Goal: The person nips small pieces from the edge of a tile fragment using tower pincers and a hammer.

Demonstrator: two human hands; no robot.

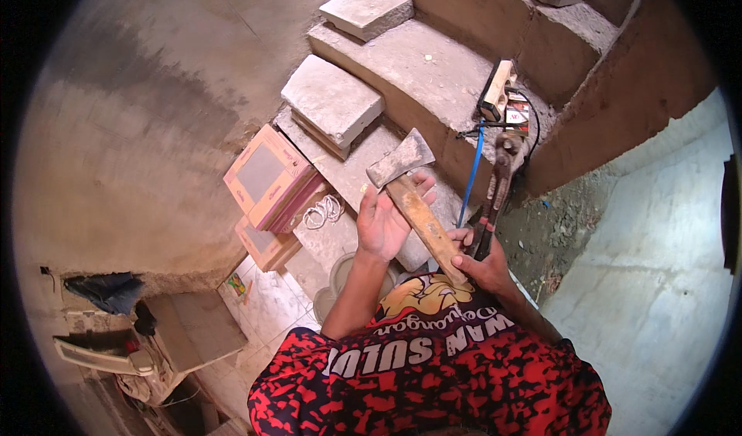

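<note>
A hatchet with a worn grey metal head [402, 158] and a wooden handle [427, 223] lies slantwise in front of me. My left hand [384, 223] is palm up beneath the upper handle, cradling it loosely, thumb on one side and fingertips showing on the other. Near the handle's lower end, my right hand [485, 267] grips the wood with thumb on top. Just beyond that hand are large rusty pliers [498, 185] with dark handles; whether its fingers touch them I cannot tell.
Dusty concrete steps [433, 57] rise ahead, bearing loose concrete slabs [332, 100]. A wood-faced box-like device [497, 88], a small pack [517, 115] and a blue strap [471, 173] are at right. Cardboard boxes [267, 173], white cord [323, 210] and a bucket [340, 270] stand left.
</note>
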